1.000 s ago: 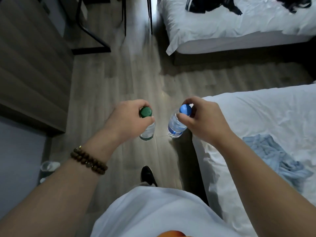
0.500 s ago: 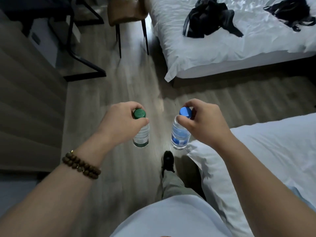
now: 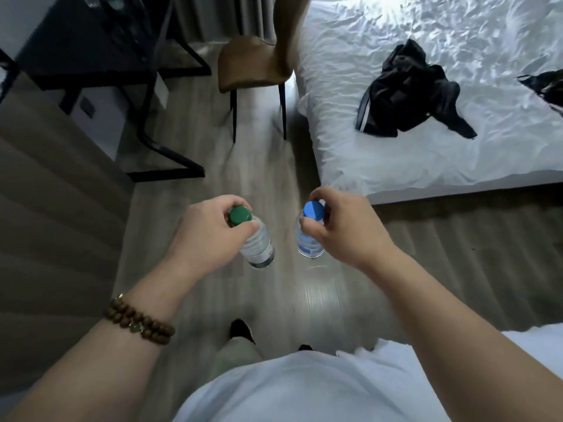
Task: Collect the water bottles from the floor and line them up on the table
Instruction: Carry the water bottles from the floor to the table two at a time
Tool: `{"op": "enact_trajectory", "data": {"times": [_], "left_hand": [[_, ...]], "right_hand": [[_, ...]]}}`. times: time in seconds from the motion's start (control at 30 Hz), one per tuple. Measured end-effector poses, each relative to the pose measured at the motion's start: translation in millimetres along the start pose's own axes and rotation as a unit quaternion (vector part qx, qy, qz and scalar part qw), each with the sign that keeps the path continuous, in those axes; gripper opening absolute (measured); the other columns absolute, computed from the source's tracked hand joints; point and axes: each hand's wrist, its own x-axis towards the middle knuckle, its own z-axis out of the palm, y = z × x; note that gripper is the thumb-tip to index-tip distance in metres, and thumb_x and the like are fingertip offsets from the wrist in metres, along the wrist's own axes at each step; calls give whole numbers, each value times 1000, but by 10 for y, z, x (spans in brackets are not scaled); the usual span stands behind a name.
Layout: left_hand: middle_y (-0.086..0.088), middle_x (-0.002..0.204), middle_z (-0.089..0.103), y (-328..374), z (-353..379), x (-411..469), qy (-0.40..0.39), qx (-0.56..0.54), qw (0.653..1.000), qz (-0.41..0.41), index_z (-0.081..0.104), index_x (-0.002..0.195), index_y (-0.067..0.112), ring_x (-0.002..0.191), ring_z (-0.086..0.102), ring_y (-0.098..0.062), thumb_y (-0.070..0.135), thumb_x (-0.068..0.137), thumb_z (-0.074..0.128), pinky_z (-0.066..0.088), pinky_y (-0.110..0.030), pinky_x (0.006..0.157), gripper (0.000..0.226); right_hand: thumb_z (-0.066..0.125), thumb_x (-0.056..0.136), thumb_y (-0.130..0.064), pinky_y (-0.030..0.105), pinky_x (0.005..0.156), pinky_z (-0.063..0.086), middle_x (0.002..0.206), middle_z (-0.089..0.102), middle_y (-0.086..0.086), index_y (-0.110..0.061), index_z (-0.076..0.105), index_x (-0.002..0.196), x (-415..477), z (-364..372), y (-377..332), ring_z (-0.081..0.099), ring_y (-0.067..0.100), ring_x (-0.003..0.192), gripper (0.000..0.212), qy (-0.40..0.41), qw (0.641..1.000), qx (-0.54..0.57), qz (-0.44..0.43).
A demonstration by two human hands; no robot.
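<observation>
Carrying two water bottles above the floor (image 3: 274, 166).

Gripping the green-capped bottle (image 3: 258, 249) at its neck with the left hand (image 3: 207, 236), pinching the blue-capped bottle (image 3: 308, 249) under its cap with the right hand (image 3: 341, 229); both hanging side by side, apart, clear of the boards. Beaded bracelet (image 3: 140, 322) on the left wrist. Dark worktop (image 3: 76, 41) at 11 o'clock, brown chair (image 3: 253, 65) at 12, white bed (image 3: 426, 153) with a black garment (image 3: 408, 92) at 1 to 2.
</observation>
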Motion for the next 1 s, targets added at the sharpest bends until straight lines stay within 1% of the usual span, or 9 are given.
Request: {"op": "enact_trajectory", "data": {"times": [0.13, 0.33, 0.47, 0.53, 0.63, 0.73, 0.8, 0.9, 1.0], "left_hand": [[30, 63, 60, -255, -166, 804, 2, -14, 1000, -1, 71, 81, 32, 61, 57, 8, 31, 76, 81, 37, -4, 53, 11], [22, 62, 61, -670, -539, 2040, -51, 3, 998, 29, 69, 79, 29, 60, 56, 2, 29, 76, 77, 37, -7, 51, 8], [21, 66, 63, -814, -867, 2766, -61, 14, 997, 47, 68, 78, 30, 63, 58, 1, 31, 75, 75, 37, -8, 50, 8], [21, 70, 65, -851, -1003, 3082, -55, 17, 997, 56, 68, 81, 32, 67, 60, 1, 35, 73, 73, 34, -8, 49, 10], [22, 73, 66, -928, -1175, 3545, -46, 10, 997, 62, 68, 83, 35, 71, 62, 1, 38, 73, 72, 39, -13, 54, 11], [25, 74, 66, -1024, -1291, 3999, -40, 3, 998, 54, 68, 81, 36, 70, 62, 2, 38, 74, 74, 42, -19, 56, 9], [25, 75, 66, -1092, -1342, 4293, -37, -3, 998, 44, 69, 81, 35, 70, 62, 2, 37, 75, 76, 44, -20, 57, 9], [23, 76, 68, -1191, -1427, 4744, -39, -2, 999, 32, 70, 82, 34, 71, 64, 1, 37, 76, 76, 48, -21, 60, 9], [20, 75, 68, -1292, -1512, 5252, -42, 8, 999, 13, 70, 84, 35, 71, 66, -1, 37, 77, 77, 52, -22, 61, 9]], "right_hand": [[70, 81, -42, 28, 59, 46, 77, 62, -12, -27, 65, 101, 823, 144, -98, 59, 8, 70, 25, 0, 1000, -7, 7], [70, 83, -41, 31, 62, 50, 76, 63, -10, -28, 64, 100, 1944, 440, -438, 59, 9, 70, 23, 19, 999, -10, 36], [70, 85, -41, 30, 63, 48, 72, 62, -11, -26, 65, 105, 2573, 563, -695, 58, 6, 66, 25, 63, 996, 6, 55], [71, 86, -40, 29, 65, 47, 72, 60, -14, -25, 66, 107, 2886, 594, -812, 57, 7, 69, 26, 80, 995, 7, 56], [71, 85, -40, 29, 68, 47, 72, 60, -15, -26, 66, 108, 3377, 630, -954, 58, 7, 72, 28, 84, 995, 4, 55], [71, 86, -39, 31, 70, 50, 77, 64, -10, -23, 67, 110, 3864, 685, -1054, 59, 11, 75, 29, 73, 997, -2, 39], [71, 87, -38, 26, 68, 48, 78, 64, -10, -22, 67, 110, 4199, 734, -1081, 58, 9, 74, 28, 65, 997, -13, 26], [72, 86, -39, 16, 61, 39, 76, 62, -13, -24, 67, 109, 4767, 823, -1082, 57, 4, 71, 28, 53, 998, -14, 14], [72, 85, -40, 17, 60, 40, 77, 61, -14, -23, 67, 110, 5412, 941, -1066, 57, 5, 70, 30, 41, 999, -6, -2]]}}
